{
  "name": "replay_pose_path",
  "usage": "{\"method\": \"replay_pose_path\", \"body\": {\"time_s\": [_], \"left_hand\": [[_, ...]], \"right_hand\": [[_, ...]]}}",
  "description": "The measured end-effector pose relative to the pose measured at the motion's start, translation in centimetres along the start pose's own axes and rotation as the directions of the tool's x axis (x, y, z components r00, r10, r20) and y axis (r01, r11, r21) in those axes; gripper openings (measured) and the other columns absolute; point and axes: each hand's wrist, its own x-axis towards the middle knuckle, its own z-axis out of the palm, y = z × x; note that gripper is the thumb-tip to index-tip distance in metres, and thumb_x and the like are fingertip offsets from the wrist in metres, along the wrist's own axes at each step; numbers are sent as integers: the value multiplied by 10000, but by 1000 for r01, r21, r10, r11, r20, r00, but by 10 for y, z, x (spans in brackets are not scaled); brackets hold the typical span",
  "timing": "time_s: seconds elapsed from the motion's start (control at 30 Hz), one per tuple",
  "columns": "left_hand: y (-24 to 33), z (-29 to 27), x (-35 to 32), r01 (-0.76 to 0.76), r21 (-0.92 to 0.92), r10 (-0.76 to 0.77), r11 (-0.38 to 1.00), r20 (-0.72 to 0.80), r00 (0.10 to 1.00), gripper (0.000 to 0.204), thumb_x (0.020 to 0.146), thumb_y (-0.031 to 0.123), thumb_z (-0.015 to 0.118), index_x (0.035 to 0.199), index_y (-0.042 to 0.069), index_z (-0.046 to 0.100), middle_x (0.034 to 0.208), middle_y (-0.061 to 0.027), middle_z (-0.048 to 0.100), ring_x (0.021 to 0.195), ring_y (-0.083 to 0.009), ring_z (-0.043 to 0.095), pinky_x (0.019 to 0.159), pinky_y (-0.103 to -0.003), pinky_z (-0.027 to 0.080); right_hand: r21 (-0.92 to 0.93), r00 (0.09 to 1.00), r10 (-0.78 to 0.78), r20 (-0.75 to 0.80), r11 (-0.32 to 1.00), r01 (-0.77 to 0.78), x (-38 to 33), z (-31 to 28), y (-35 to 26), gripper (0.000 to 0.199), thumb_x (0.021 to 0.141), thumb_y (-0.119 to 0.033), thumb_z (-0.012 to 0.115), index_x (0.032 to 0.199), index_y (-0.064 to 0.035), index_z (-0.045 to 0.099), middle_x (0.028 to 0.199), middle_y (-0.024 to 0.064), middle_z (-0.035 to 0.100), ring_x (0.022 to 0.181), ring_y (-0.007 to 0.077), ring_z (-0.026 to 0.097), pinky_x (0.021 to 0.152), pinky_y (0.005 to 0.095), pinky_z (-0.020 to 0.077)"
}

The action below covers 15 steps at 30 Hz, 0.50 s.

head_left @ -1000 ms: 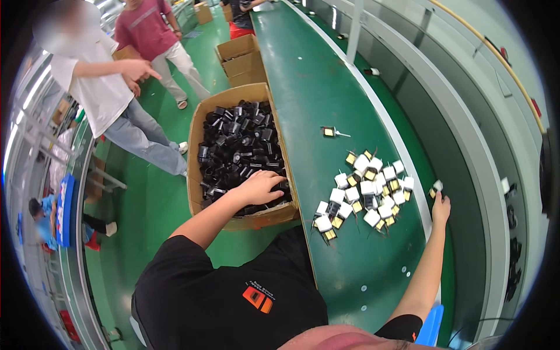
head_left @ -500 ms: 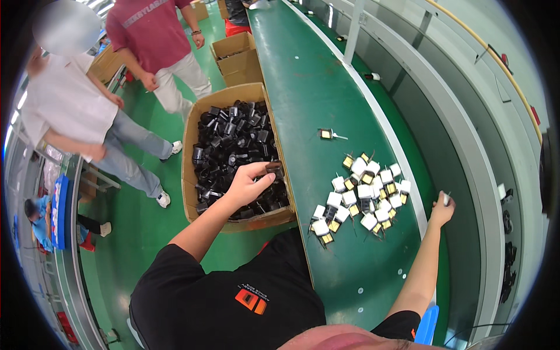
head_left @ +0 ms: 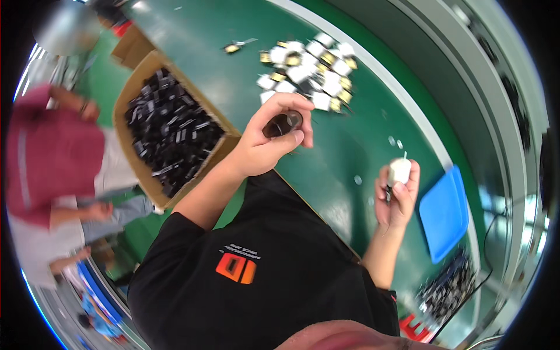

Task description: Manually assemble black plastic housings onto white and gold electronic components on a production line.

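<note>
My left hand [head_left: 262,146] is closed around a dark, hollow plastic housing [head_left: 283,124], its round opening turned up and to the right. It is above the edge of the green work surface [head_left: 344,201], in front of a pile of white-and-yellow coil-like parts [head_left: 300,73]. In the fingers of my right hand [head_left: 402,203] is a white block-shaped part [head_left: 399,172] with a thin pin or lead sticking up and a fine wire hanging below. The two hands are apart, with the housing and the white part not touching.
A cardboard box [head_left: 133,153] full of black housings [head_left: 169,128] stands left of the surface. One loose part [head_left: 233,46] lies apart from the pile. On the right are a blue tray [head_left: 446,213] and a heap of dark metallic pieces [head_left: 449,286]. Two people stand at left.
The view has swung round to the right. My left hand has left the box with the housing, and my right hand has come in from the far rail, bringing the white part nearer.
</note>
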Motion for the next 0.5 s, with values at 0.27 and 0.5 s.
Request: {"method": "replay_pose_path", "body": {"time_s": [0.27,0.5], "left_hand": [[-19,65,10,494,-346,-326,798,441,836,563,928,331,594,1360,60,356,1011,-78,488,941,-170,526,865,-329,454],[-24,74,8,193,43,-196,980,343,919,370,867,35,679,1215,21,557,1045,-55,516,936,-135,532,804,-284,469]], "right_hand": [[-258,989,-147,12,955,145,-46,25,-5,359,763,107,725,1094,35,605,1064,158,617,834,234,695,697,302,600],[-660,971,-237,22,726,193,-51,31,-32,330,745,26,779,1043,17,637,921,86,686,825,144,672,724,260,545]]}}
